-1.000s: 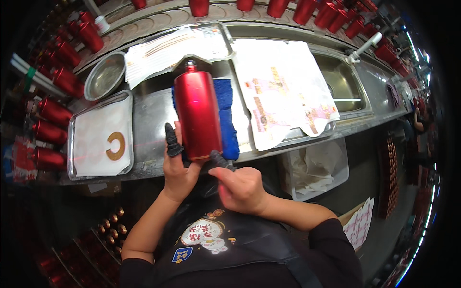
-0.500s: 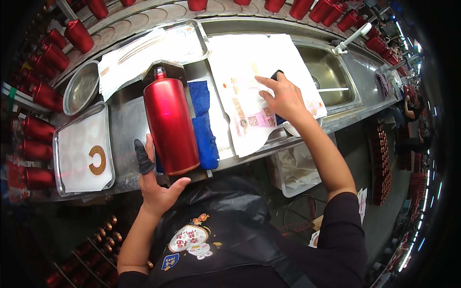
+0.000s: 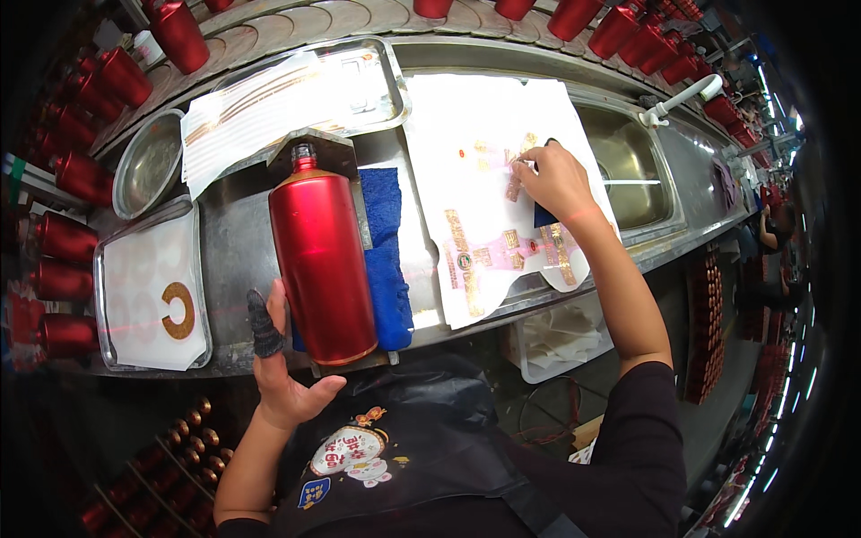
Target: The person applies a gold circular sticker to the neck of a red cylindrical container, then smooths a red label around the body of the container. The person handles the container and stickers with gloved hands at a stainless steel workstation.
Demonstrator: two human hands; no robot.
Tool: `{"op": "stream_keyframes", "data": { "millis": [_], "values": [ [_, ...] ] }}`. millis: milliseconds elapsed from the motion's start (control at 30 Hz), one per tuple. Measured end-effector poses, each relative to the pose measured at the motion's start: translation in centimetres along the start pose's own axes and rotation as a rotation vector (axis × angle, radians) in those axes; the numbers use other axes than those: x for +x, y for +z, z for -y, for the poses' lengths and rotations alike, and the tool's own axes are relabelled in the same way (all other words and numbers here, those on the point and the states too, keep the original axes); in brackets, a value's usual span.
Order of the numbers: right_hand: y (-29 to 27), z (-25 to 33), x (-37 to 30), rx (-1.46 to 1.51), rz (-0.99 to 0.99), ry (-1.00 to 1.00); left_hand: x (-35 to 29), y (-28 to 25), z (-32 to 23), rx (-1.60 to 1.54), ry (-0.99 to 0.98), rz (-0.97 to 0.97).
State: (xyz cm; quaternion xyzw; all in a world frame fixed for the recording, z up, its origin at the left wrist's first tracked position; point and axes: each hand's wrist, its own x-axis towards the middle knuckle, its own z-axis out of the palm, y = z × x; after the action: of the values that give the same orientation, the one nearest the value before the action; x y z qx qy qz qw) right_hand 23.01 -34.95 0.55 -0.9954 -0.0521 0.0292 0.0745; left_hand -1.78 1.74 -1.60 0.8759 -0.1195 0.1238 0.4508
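A glossy red bottle (image 3: 325,264) lies in a metal cradle (image 3: 309,148), its narrow neck toward the far side. Beside its near base, my left hand (image 3: 291,390) is open, thumb out, with a black cover on one finger; whether it touches the bottle I cannot tell. Over the white sheet (image 3: 475,117) to the right, my right hand (image 3: 560,184) is closed in a pinch at a small gold decal (image 3: 514,186). Several gold and pink decals (image 3: 484,255) lie on the sheet's near part. My right palm partly hides a dark blue patch.
A blue cloth (image 3: 386,260) lies right of the bottle. To the left are a tray (image 3: 108,305) with a gold C-shaped piece (image 3: 178,311) and a metal bowl (image 3: 148,166). Behind is a tray of striped sheets (image 3: 395,99); at right, a sink (image 3: 641,202) with a white tap (image 3: 686,99).
My right hand has gone from spread fingers to a pinch over the sheet. More decals show on the sheet's near part. My left hand stays open beside the bottle.
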Motion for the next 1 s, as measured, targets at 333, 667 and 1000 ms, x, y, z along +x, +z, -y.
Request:
{"op": "stream_keyframes", "data": {
  "millis": [333,667,1000],
  "values": [
    [1.8,4.1,9.4,-0.024,-0.038,-0.112,0.5,-0.3,-0.3,0.030,0.006,-0.059],
    [1.3,1.0,16.7,0.033,-0.019,-0.130,0.3,-1.1,0.6,0.021,-0.059,-0.074],
    [2.9,-2.3,22.6,0.472,0.232,-0.139,0.1,-1.7,0.5,-0.032,-0.087,-0.045]
  ]
}}
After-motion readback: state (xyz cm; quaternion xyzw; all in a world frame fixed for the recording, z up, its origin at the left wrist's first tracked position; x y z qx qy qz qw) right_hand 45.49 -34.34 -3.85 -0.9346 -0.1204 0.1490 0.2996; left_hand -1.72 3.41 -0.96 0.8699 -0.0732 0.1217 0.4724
